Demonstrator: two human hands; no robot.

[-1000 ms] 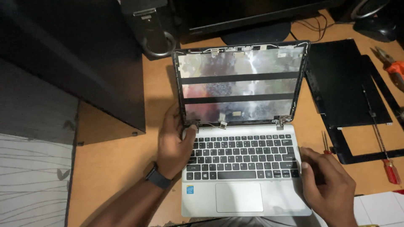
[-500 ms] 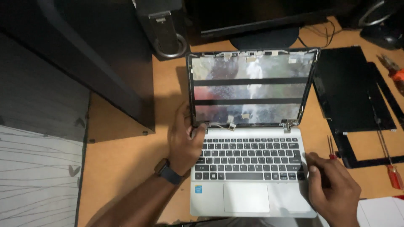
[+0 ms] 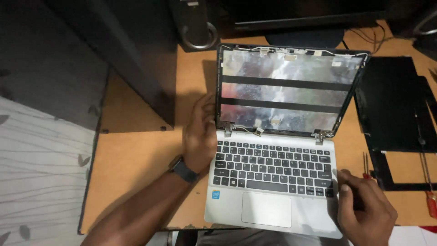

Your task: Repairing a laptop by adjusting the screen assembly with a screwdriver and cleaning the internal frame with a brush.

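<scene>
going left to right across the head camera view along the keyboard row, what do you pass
Left hand at the hinge corner → laptop keyboard → right hand at the laptop's right edge → red-handled screwdriver.

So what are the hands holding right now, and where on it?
Left hand grips the laptop at its left edge by the hinge; right hand rests on its front right corner.

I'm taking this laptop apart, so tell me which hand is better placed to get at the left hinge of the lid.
Left, probably. The left hand rests at the laptop's left edge, fingers right beside the left hinge. The right hand sits at the front right corner, far from it.
</scene>
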